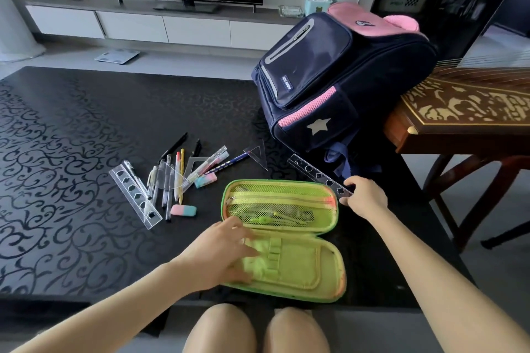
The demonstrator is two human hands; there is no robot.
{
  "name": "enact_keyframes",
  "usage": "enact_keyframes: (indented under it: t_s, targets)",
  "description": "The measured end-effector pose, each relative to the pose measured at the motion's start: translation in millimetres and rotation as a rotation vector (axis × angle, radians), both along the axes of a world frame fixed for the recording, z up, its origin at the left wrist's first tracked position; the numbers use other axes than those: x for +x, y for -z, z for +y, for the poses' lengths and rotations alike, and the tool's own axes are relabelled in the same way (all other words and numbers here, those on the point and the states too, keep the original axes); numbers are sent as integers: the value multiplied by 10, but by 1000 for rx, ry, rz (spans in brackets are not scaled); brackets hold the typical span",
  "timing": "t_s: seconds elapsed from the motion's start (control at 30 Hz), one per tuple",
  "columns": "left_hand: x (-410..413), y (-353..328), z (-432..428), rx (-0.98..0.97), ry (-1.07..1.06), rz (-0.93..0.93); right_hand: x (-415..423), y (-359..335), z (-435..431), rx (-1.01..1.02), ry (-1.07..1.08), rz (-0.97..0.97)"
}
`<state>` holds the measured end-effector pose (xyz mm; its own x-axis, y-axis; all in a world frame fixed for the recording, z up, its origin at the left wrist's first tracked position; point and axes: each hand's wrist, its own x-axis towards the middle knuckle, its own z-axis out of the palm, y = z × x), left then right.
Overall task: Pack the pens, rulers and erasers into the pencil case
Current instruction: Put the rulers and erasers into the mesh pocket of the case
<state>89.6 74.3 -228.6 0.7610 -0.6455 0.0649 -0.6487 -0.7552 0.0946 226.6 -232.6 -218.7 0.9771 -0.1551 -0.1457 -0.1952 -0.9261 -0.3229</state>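
Observation:
A green pencil case (298,269) lies open and flat on the black table. My left hand (226,252) rests on its near half with fingers spread. Beyond the case's far right corner, my right hand (364,195) pinches the near end of a clear stencil ruler (312,172). To the left lie another clear stencil ruler (134,195), several pens (172,178), a clear set square (198,166) and two pink-and-blue erasers (183,210) (205,180). A small clear triangle ruler (258,153) sits behind the case.
A navy and pink backpack (338,74) stands at the back right of the patterned table (71,152). A wooden zither (470,106) on a stand is at the right. A TV cabinet (143,20) runs along the far wall.

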Motion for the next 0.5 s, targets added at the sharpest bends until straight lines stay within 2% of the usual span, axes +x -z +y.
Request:
enact_keyframes:
  t_s: [0.1, 0.2, 0.23, 0.3, 0.33, 0.4, 0.47, 0.5]
  targets:
    - [-6, -70, -78, 178, 40, -62, -211, -78, -6, 47, -22, -75]
    - [-9, -173, -210, 476, 71, -25, -428, -280, -18, 171, -10, -168]
    - [-29, -202, -236, 504, 94, -15, -524, -372, -22, 214, -11, -223]
    - [-85, -250, -222, 415, 64, 15, -739, -548, -52, 324, -79, -348]
    - [-65, -181, -156, 299, 0, -58, -842, -626, -73, 397, -151, -392]
    - [5, -191, -69, -77, -208, 48, -1079, -769, -107, 514, -337, -402]
    - [112, -321, -75, -370, -442, 223, -1255, -824, -113, 469, -520, -367]
    - [174, -373, -78, -442, -530, 279, -1303, -806, -95, 371, -601, -369]
